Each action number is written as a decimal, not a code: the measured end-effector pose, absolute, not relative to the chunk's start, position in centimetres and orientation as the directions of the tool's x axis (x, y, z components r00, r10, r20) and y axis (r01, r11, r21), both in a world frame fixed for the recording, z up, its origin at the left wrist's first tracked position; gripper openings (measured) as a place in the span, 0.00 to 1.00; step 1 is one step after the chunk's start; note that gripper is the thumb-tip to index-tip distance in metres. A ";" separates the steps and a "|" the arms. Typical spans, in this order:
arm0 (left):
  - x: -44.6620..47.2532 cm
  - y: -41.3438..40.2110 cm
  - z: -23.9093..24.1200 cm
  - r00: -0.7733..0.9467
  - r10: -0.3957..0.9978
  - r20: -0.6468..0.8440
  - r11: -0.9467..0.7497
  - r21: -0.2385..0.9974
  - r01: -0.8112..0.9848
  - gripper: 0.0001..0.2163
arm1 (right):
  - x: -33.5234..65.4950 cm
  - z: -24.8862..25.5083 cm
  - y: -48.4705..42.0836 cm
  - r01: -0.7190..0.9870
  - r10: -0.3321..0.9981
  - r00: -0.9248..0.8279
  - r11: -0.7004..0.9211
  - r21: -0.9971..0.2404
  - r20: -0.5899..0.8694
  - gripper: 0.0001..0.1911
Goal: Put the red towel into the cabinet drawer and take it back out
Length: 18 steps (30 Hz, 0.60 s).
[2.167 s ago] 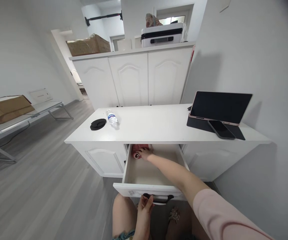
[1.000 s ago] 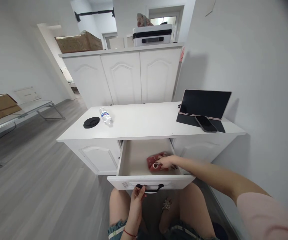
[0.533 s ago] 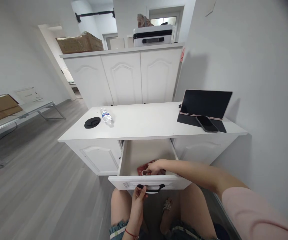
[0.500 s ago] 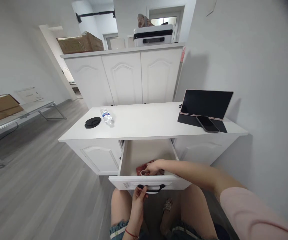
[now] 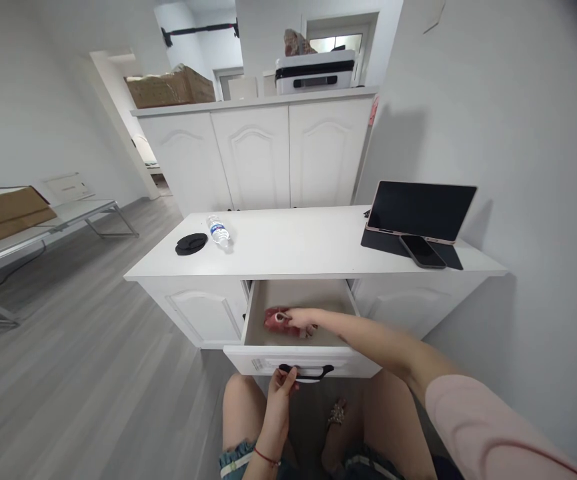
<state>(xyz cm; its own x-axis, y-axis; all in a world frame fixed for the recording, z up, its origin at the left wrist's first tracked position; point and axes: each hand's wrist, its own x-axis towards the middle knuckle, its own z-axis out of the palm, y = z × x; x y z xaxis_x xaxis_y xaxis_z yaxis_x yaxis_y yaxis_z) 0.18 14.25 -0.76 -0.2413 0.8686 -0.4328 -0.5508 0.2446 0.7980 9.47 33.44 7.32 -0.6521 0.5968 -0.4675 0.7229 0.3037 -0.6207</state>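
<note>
The white drawer [image 5: 252,320] is pulled out beneath the desktop. My left hand [image 5: 283,385] pinches the left end of its black handle [image 5: 313,375] from below. Inside the drawer, my right hand [image 5: 302,319] has its fingers closed on a soft-looking red bundle [image 5: 270,320], whose exact kind I cannot make out. A small whitish ring [image 5: 279,317] shows on top of the bundle, beside my fingertips. Part of the bundle is hidden under my hand.
On the white desktop [image 5: 288,247] lie a plastic water bottle [image 5: 219,231] and a black disc [image 5: 191,244] at left. A tablet [image 5: 422,209] and a phone [image 5: 422,252] occupy the right end. My knees are under the drawer; a wall stands at right.
My right hand has shifted deeper into the drawer and slightly left, with the red bundle moving along. My left hand stays on the handle. The view has shifted slightly.
</note>
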 end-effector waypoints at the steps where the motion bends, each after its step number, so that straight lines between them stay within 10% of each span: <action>1: 0.1 14.4 -0.9 -0.239 0.868 -0.436 0.254 0.802 -0.541 0.26 | 10.1 7.7 33.7 0.722 0.606 -0.641 0.268 -0.638 -0.471 0.14; 6: -0.1 15.4 -0.7 -0.256 0.883 -0.394 0.215 0.823 -0.526 0.24 | 14.1 11.0 33.9 0.366 0.688 -0.663 -0.047 -0.930 -0.295 0.15; 10: -0.1 17.1 0.2 -0.240 0.878 -0.415 0.237 0.812 -0.534 0.25 | 19.5 16.3 31.8 0.244 0.819 -0.562 0.032 -0.969 -0.115 0.14; 18: -0.1 20.2 1.0 -0.208 0.878 -0.432 0.253 0.785 -0.565 0.25 | 27.4 18.9 23.1 0.649 0.803 -0.444 0.594 -0.475 0.397 0.17</action>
<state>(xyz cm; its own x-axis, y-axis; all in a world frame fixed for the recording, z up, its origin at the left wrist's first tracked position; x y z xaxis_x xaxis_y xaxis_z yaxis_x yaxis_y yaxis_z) -0.06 20.23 0.97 -0.2077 0.8776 -0.4322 -0.5652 0.2529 0.7852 27.40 23.08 18.93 -0.4445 0.8028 0.3975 0.6487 0.5945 -0.4752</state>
